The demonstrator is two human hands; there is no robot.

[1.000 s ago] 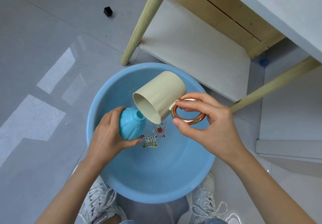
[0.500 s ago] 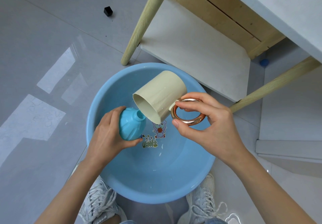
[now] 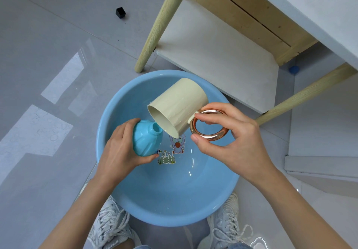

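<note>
A cream mug with a round copper handle is tipped over a blue basin, its mouth facing down and left. My right hand pinches the copper handle between thumb and fingers. My left hand grips a small blue bottle with an open neck, held just under the mug's lip, above the basin. The basin's bottom carries a cartoon sticker and a little water.
The basin stands on a glossy grey tiled floor between my white sneakers. A wooden-legged table with a white lower shelf stands just behind it. A small black cube lies on the floor at the far left.
</note>
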